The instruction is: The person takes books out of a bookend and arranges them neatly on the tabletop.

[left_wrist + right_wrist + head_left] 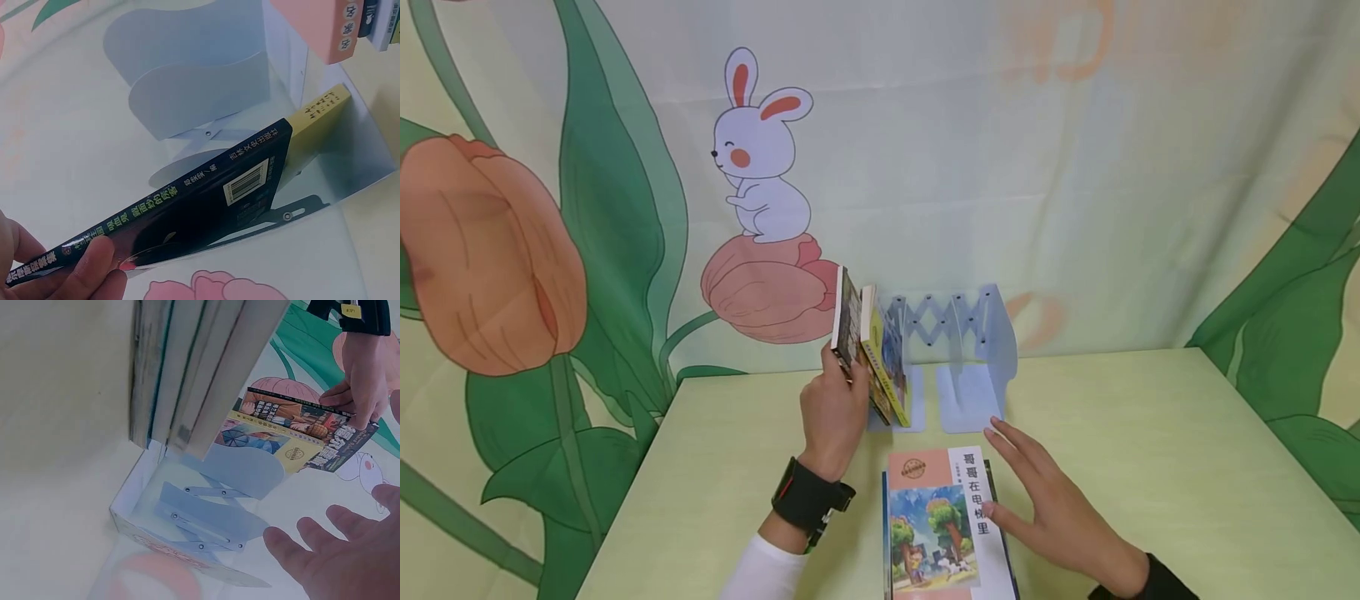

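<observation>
My left hand grips a dark-covered book by its upper end, fingers and thumb on either side. In the left wrist view the book's black back shows a barcode. The book leans in the left part of a pale blue expandable bookend, beside a yellow-spined book. My right hand hovers with spread fingers at the right edge of a stack, topped by a pink and white book. Whether its thumb touches that cover, I cannot tell.
The book stack stands on a pale yellow-green table, in front of the bookend. Behind the table hangs a backdrop printed with a rabbit and tulips. Further dividers of the bookend stand to the right of the upright books.
</observation>
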Tool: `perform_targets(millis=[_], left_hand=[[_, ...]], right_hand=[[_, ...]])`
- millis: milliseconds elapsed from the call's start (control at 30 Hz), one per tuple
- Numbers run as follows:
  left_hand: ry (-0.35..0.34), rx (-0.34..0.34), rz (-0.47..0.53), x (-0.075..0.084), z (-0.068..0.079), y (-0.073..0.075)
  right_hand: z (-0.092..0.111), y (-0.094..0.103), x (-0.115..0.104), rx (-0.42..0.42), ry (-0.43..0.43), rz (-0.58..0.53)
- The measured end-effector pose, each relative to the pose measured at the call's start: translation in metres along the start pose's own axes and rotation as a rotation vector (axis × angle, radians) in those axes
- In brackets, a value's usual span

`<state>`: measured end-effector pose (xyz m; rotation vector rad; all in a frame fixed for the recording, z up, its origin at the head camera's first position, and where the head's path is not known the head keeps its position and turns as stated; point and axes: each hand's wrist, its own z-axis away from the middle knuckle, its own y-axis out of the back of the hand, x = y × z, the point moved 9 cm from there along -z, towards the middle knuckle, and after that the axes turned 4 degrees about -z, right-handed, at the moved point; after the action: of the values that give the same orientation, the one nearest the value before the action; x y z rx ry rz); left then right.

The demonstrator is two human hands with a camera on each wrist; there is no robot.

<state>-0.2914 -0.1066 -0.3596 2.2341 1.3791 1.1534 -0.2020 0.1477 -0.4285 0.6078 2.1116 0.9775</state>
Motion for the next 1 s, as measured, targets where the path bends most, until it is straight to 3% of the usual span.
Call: perform_targets(millis=[400, 1000], left_hand=[[-0.053, 0.047, 0.051, 0.01, -0.001, 0.025], [-0.066, 0.071, 0.064, 0.012, -0.002, 0.04]], right_hand=[[-0.01, 0.006, -0.002, 0.008, -0.001, -0.055], [-0.016, 0.01, -0.007, 0.01, 0.005, -0.053]])
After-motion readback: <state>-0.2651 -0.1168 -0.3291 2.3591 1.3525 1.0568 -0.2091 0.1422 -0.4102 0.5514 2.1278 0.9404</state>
